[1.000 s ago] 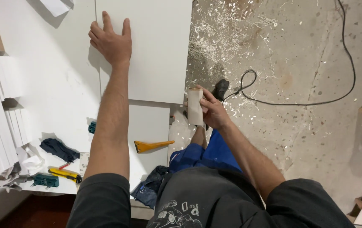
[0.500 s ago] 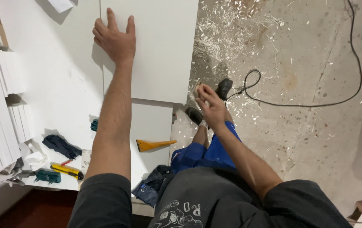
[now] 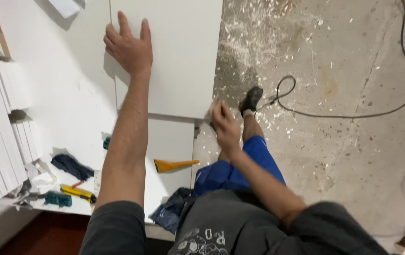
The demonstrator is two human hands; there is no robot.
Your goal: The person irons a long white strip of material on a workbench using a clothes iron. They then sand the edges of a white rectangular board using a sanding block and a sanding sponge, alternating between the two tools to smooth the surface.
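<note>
While the big white rectangular panel (image 3: 174, 56) lies flat on the white worktop (image 3: 65, 108), I see my left hand (image 3: 129, 47) pressed on it, palm down, fingers spread and gripping nothing. My right hand (image 3: 223, 125) hangs blurred at the panel's near right edge, curled around something pale; I cannot tell what. An orange wedge-shaped plastic scraper (image 3: 174, 165) lies near my left forearm.

Bright, even overhead light, soft shadows on the white panel (image 3: 174, 56), motion blur on the right hand (image 3: 223, 125).
</note>
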